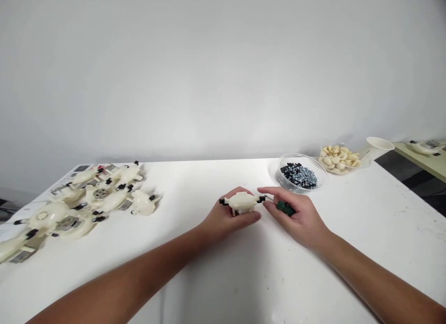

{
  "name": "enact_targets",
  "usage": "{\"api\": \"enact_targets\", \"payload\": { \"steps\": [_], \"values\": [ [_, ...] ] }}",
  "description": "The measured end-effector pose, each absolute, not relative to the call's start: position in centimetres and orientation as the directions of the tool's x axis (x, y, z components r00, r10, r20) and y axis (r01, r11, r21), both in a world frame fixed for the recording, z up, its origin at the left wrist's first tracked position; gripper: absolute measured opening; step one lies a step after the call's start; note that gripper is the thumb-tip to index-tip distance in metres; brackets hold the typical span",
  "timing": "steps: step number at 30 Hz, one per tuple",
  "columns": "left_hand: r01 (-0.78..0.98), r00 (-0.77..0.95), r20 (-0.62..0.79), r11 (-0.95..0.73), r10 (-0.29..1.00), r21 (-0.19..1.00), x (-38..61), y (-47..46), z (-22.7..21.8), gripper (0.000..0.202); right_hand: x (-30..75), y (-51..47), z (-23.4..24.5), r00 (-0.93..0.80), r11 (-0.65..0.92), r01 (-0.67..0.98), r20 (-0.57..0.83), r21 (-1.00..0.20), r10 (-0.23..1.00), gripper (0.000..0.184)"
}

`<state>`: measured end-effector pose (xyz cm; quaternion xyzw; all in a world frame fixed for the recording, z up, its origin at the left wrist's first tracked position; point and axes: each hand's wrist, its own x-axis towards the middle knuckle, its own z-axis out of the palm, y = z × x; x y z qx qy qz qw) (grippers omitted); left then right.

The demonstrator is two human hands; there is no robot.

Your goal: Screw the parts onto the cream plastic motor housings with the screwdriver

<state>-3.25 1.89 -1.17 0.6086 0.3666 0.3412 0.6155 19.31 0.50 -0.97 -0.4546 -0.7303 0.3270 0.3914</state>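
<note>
While the two hands meet over the white table (324,287), the left hand (225,219) cradles a small cream plastic housing (242,202) just above the tabletop, its fingers curled together around the underside. The right hand (296,219) grips a green-handled screwdriver (285,208) — fingers closed on the handle, index finger stretched out above it — and the thin metal shaft (270,200) runs toward the black tab (260,199) on the housing's right end; whether the tip touches is too small to tell. Farther left lies a heap of similar housings (83,198). Beyond the hands sit a clear bowl of screws and black parts (301,175), a clear dish of cream pieces (337,160) and a paper cup (378,147) — past them, a pale second table (418,159) stands before the white wall (223,73).
</note>
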Motion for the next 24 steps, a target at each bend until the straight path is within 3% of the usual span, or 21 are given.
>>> {"api": "enact_targets", "payload": {
  "steps": [7,13,24],
  "values": [
    [0.028,0.519,-0.004,-0.012,0.855,1.000,-3.3,2.1,-1.4,0.031,19.7,1.3,-1.9,-0.373,0.552,0.425,0.417,-0.717,0.829,0.031],
    [0.041,0.536,-0.013,-0.011,0.844,0.999,-3.4,2.1,-1.4,0.029,19.9,1.6,-1.5,-0.424,0.612,0.344,0.465,-0.712,0.778,0.029],
    [0.023,0.604,0.015,-0.036,0.797,0.999,-3.9,2.2,-1.6,0.029,20.1,1.1,-0.8,-0.512,0.521,0.329,0.315,-0.787,0.799,0.030]
  ]
}}
